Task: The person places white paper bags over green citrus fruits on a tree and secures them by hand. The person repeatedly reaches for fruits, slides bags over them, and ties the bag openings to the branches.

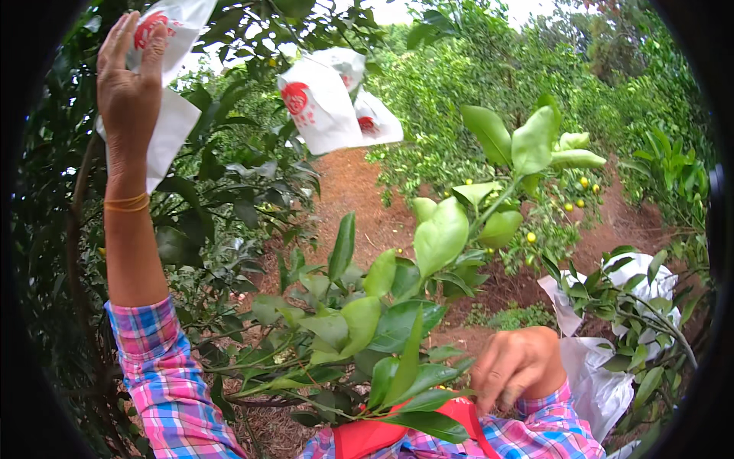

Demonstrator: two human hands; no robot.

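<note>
My left hand (131,80) is raised at the upper left, its back toward me and its thumb apart from the fingers. It lies against a white paper fruit bag (186,28) with red print. More white paper (172,129) hangs behind the wrist; whether the fingers grip any of it is hidden. My right hand (516,367) is low in front of my chest, fingers bent and pointing down. Its fingertips are beside the edge of a red apron (373,439), and I cannot tell whether they pinch anything. A leafy citrus branch (395,310) stretches between my two arms.
Several white printed fruit bags (321,106) hang from the tree ahead. At the right, more white bags (596,378) hang among leaves. Small yellow fruits (531,237) show on a tree beyond. Reddish bare soil (350,201) slopes between the trees.
</note>
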